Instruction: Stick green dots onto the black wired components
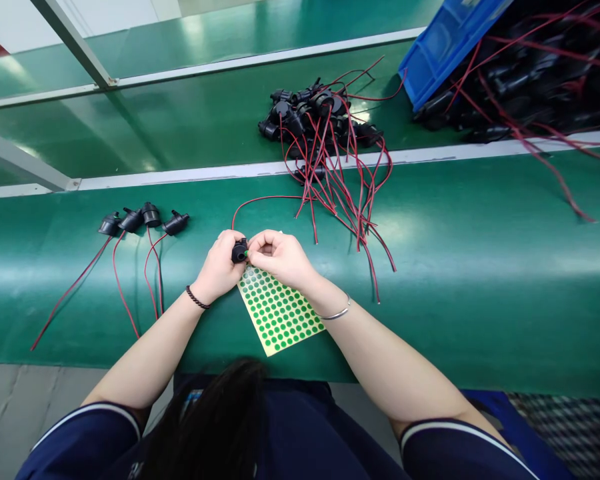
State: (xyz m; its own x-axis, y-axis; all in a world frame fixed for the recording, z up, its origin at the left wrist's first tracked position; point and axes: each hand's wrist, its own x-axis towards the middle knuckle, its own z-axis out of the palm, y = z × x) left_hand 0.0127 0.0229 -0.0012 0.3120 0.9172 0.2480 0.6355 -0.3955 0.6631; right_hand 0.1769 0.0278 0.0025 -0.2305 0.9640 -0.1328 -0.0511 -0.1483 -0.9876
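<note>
My left hand (220, 267) is closed around a small black pump (239, 251) with a round body. A thin red wire (260, 198) runs from behind that hand toward the back. My right hand (283, 259) pinches a green round sticker (247, 253) between thumb and forefinger, right against the pump's side. Beneath both hands lies a pale yellow sheet (269, 348) with rows of green dot stickers; its upper part is covered by my right hand.
Several black pumps (151, 215) with red wires stand in a row at the left. A tangled heap of pumps (310, 110) lies at the back middle, wires trailing forward. A blue crate (433, 57) and a larger pile (530, 80) occupy the back right. Metal posts (75, 43) rise at left.
</note>
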